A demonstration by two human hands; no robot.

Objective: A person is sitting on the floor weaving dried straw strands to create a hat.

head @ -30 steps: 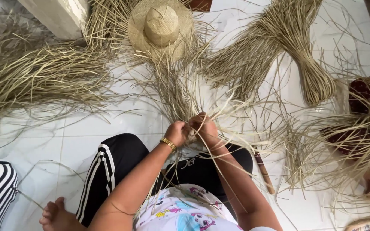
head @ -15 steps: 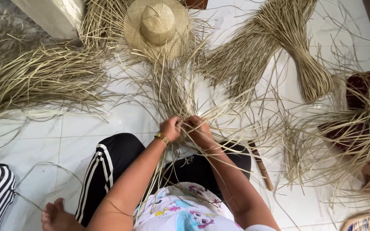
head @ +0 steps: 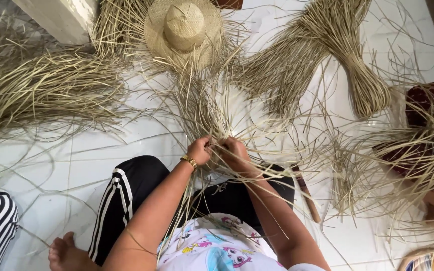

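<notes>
Fingers of both the left hand (head: 200, 149) and right hand (head: 233, 150) pinch crossing pale dried straw strands (head: 212, 118); plaiting seems mid-course, and the next crossing likely needs a fresh strand tucked tight.

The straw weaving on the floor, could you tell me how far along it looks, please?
Done: one woven straw hat lies finished. In hand: the left hand and right hand pinch loose strands together, only a small start. Left: big unwoven bundles and a tied sheaf.

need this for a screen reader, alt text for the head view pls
Seen from above, a seated person's left hand and right hand grip straw strands on a white tiled floor. A finished straw hat and tied straw bundles lie around.
</notes>
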